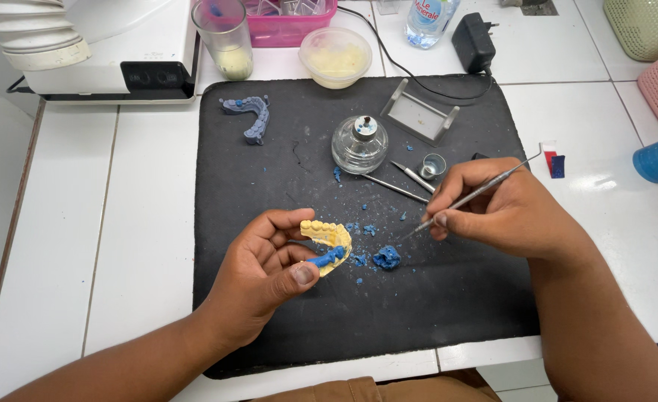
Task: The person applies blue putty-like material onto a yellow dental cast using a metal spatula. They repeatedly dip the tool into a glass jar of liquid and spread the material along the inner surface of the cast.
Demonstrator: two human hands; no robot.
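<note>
Dental cast, a yellow arch-shaped model of a row of teeth, is held in the left hand above the dark mat that covers the white surface, with a blue wax piece sitting on its near end. For clean work at this stage, keep the cast steady in the palm, bring the instrument tip in at a shallow angle, and apply light pressure so the wax is shaped rather than chipped; that is a judgement from the pose. The left fingers are curled partly closed around the cast, the thumb pressing near the blue wax and the other fingertips supporting the far side. The right hand holds a thin metal carving instrument in a pen-style grip, fingers closed tight on the shaft, tip pointing towards the cast but apart from it. A blue wax lump and scattered crumbs lie on the mat between the hands. Farther back stand a glass spirit burner, two spare metal tools and a second blue model.
</note>
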